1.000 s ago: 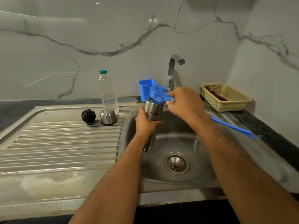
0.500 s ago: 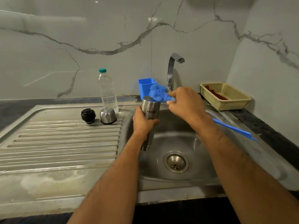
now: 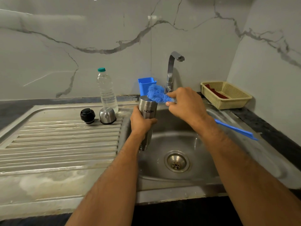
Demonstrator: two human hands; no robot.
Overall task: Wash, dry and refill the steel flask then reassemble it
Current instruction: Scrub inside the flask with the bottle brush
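My left hand (image 3: 141, 123) grips the steel flask (image 3: 147, 110) round its middle, upside down over the sink basin (image 3: 203, 144), its lettering inverted and its mouth pointing down. My right hand (image 3: 185, 105) holds a blue bottle brush near its head. The fluffy brush head (image 3: 157, 94) lies against the flask's upturned base. The blue handle (image 3: 236, 130) sticks out behind my wrist. The black stopper (image 3: 87, 115) and the steel cup lid (image 3: 107, 115) stand on the drainboard (image 3: 57, 141).
A clear water bottle (image 3: 106, 90) with a green cap stands behind the lid. A blue plastic holder (image 3: 145, 86) sits by the tap (image 3: 172, 70). A cream basket (image 3: 228, 95) holding a red cloth is at the back right. The drain (image 3: 176, 161) lies below the flask.
The flask has shifted slightly left and the brush head has come down onto its upturned base. Both hands keep their grips.
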